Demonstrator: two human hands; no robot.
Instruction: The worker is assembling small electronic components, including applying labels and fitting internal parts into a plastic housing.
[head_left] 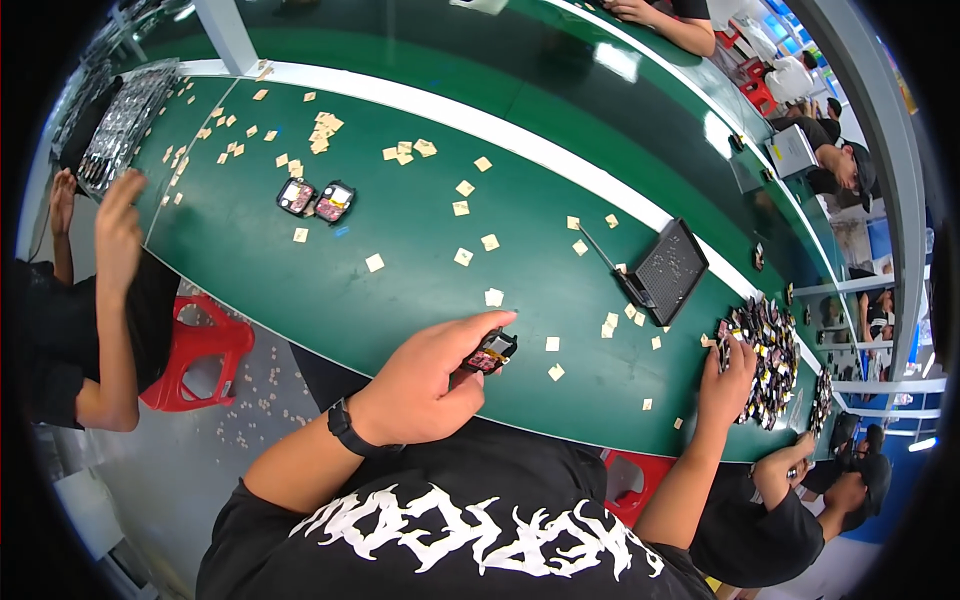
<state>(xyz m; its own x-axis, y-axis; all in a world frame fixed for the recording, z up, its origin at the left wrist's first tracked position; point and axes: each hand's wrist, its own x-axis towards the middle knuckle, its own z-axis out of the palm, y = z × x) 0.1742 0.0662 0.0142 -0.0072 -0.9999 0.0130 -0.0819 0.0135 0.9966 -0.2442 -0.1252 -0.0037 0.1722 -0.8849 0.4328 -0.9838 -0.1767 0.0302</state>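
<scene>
My left hand (430, 385), with a black band on its wrist, is shut on a small black compact case (490, 352) whose inside shows pink and red. It holds the case just over the near edge of the green table (400, 260). My right hand (728, 375) reaches out to the right. Its fingers are spread and rest on the near side of a heap of several similar black cases (770, 360). I cannot see anything held in that hand.
Two open compacts (315, 200) lie at mid-left. A black mesh tray (668, 270) stands propped near the heap. Small tan squares (462, 256) are scattered over the table. A co-worker's raised hand (118, 225) and a red stool (200, 355) are at left. Another person (790, 510) sits at lower right.
</scene>
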